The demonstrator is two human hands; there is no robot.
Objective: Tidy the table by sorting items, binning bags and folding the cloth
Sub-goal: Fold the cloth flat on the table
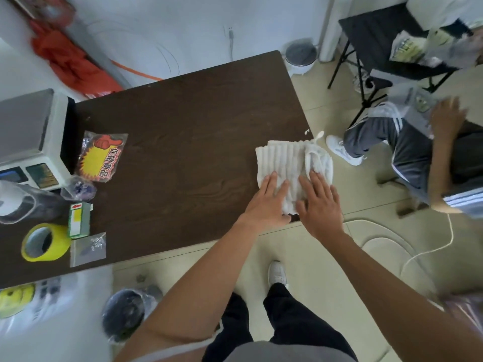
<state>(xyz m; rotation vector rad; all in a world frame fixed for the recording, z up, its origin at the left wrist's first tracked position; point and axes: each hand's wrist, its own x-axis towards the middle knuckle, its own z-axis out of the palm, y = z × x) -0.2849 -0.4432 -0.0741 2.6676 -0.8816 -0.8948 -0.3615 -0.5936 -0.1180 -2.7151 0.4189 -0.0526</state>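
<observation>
Both hands lie flat, fingers spread, pressing the cloth (292, 163) without gripping it: the left hand (269, 202) on its near left part, the right hand (320, 202) on its near right part. The cloth, white and folded, sits at the table's (183, 113) right edge, partly overhanging it. Far left of the cloth lie a sticker pack (102, 156), a green box (79, 219), yellow tape (44, 242) and a scale (26, 134).

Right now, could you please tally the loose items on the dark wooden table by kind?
White ribbed folded cloth: 1
Yellow tape roll: 1
Green-and-white small box: 1
Clear plastic packets: 3 (red-and-yellow sign packet, knotted bag, flat zip bag)
White-and-steel weighing scale: 1
Total: 7
</observation>
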